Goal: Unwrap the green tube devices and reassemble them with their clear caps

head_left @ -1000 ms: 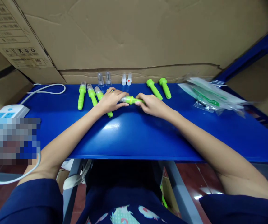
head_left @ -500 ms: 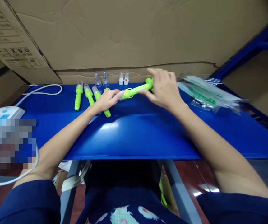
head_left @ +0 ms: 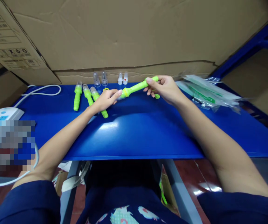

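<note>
My left hand [head_left: 107, 99] is closed on the clear-capped end of a bright green plastic stick [head_left: 137, 88], thumb along the cap. The stick slants up to the right, above the table. At its other end, my right hand [head_left: 165, 88] pinches it between thumb and forefinger, with the other fingers curled below. A small green piece [head_left: 156, 96] shows beneath those fingers; its shape is partly hidden. Left of my left hand lie several similar green sticks with clear tips, among them one green stick [head_left: 77, 98]. A yellow ring [head_left: 105, 89] peeks out behind my left hand.
Two clear caps [head_left: 104, 78] and two small white pieces [head_left: 125, 79] stand along the cardboard wall [head_left: 124, 34]. Plastic bags [head_left: 208, 91] lie on the right of the blue table [head_left: 136, 133]. A white power strip [head_left: 6, 113] with a cable sits at the left edge.
My right hand has turned and lowered, from fingers spread over the stick's far end to a pinch on it. My left hand keeps its hold. The view has shifted slightly.
</note>
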